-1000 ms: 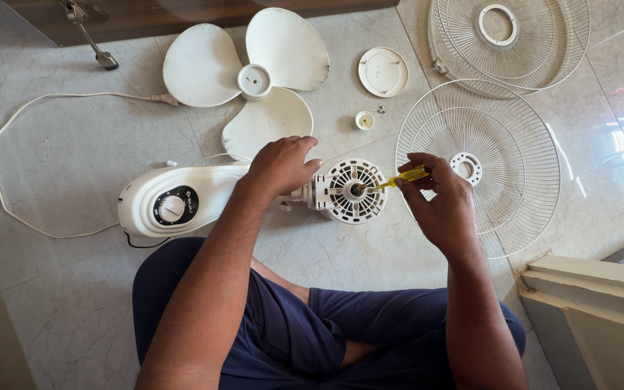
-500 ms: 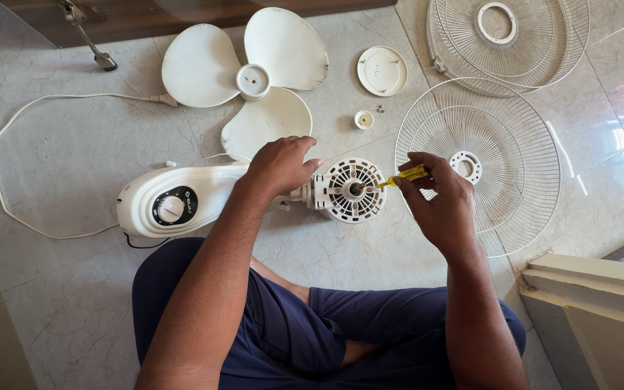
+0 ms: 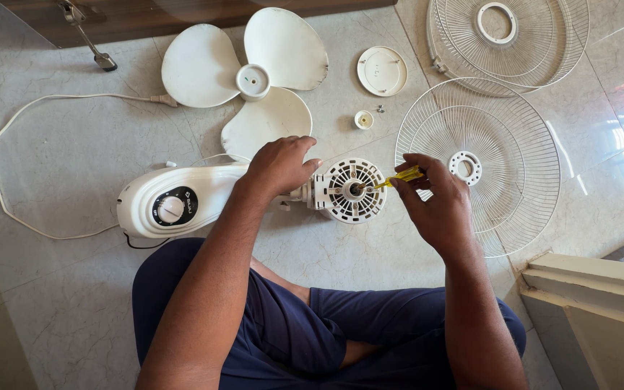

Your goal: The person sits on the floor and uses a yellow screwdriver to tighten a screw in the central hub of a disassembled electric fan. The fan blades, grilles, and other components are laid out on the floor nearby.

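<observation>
Marbled grey floor tiles (image 3: 59, 166) served as the work surface, with the person seated cross-legged and a white fan body (image 3: 175, 206) lying on its side just in front of the knees. At the right end of that body the vented motor housing (image 3: 349, 191) faced sideways, presumably tipped over so its front could be reached. Left hand (image 3: 277, 167) lay curled over the neck of the body, fingers closed down on it and pressing it to the floor, likely to stop it rolling. Right hand (image 3: 438, 206) was drawn into a pinch around a yellow-handled screwdriver (image 3: 399, 177), whose tip met the centre of the housing; I could not tell what it engaged there. Removed parts sat beyond the body, kept within reach: a three-bladed white propeller (image 3: 254, 79) directly behind it, a round white cap (image 3: 382, 71) and a small ring-shaped nut (image 3: 363, 119) behind the housing, with tiny fasteners beside the nut. Two wire guards lay to the right of the housing, the nearer guard (image 3: 500, 155) under the right hand, the farther guard (image 3: 514, 36) beyond it. A white power cord (image 3: 9, 144) looped left of the body.
</observation>
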